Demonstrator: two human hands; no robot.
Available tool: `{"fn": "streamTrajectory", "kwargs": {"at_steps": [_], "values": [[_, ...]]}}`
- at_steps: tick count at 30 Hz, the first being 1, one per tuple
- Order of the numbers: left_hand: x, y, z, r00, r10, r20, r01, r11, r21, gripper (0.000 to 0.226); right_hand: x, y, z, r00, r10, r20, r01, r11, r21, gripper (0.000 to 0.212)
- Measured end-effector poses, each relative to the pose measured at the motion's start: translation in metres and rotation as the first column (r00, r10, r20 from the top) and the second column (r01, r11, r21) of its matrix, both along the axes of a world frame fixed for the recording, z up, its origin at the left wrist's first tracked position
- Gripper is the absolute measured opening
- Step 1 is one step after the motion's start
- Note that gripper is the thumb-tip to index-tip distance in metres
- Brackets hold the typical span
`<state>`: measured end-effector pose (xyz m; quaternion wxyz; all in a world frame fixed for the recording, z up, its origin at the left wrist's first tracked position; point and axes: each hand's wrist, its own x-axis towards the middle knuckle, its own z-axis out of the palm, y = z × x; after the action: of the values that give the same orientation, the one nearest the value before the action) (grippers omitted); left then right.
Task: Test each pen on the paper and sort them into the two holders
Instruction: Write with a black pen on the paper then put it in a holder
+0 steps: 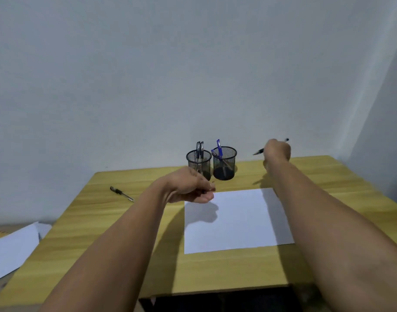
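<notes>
**Two bare forearms reaching over a wooden desk**

Both arms are stretching across the desk (84,224). White paper (235,221) is lying between them. Left hand (188,185) is curling, something small seemingly pinched; unclear. Right hand (277,150) is gripping a black pen (258,151) beside two mesh holders (224,163), each holding pens. Another pen (122,194) is lying far left.

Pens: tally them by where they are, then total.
Left holder: 2 black-capped pens
Right holder: 2 blue pens
Right hand: 1 black pen
Loose on table: 1 pen
Total: 6
</notes>
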<state>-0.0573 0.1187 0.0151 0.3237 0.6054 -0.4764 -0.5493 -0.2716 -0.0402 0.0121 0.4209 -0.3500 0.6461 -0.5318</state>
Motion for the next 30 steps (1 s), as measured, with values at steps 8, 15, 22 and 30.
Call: {"fn": "streamTrajectory", "kwargs": {"at_steps": [8, 15, 22, 30], "values": [[0.081, -0.027, -0.081, 0.526, 0.451, 0.721, -0.196, 0.889, -0.413, 0.013, -0.008, -0.004, -0.038, 0.979, 0.201, 0.017, -0.193, 0.956, -0.222, 0.03], [0.084, -0.036, -0.122, 0.228, 0.427, 0.875, 0.005, 0.898, -0.439, 0.028, -0.013, 0.008, -0.082, 0.975, 0.222, 0.002, -0.213, 0.936, -0.28, 0.026], [0.07, -0.014, -0.127, 0.332, 0.504, 0.797, 0.25, 0.768, -0.589, 0.05, -0.002, 0.027, -0.111, 0.947, 0.314, 0.075, -0.273, 0.902, -0.334, 0.039], [0.063, 0.01, -0.131, 0.521, 0.301, 0.799, 0.318, 0.8, -0.509, 0.075, 0.011, 0.033, -0.117, 0.911, 0.413, -0.009, -0.393, 0.86, -0.327, 0.044]]}}
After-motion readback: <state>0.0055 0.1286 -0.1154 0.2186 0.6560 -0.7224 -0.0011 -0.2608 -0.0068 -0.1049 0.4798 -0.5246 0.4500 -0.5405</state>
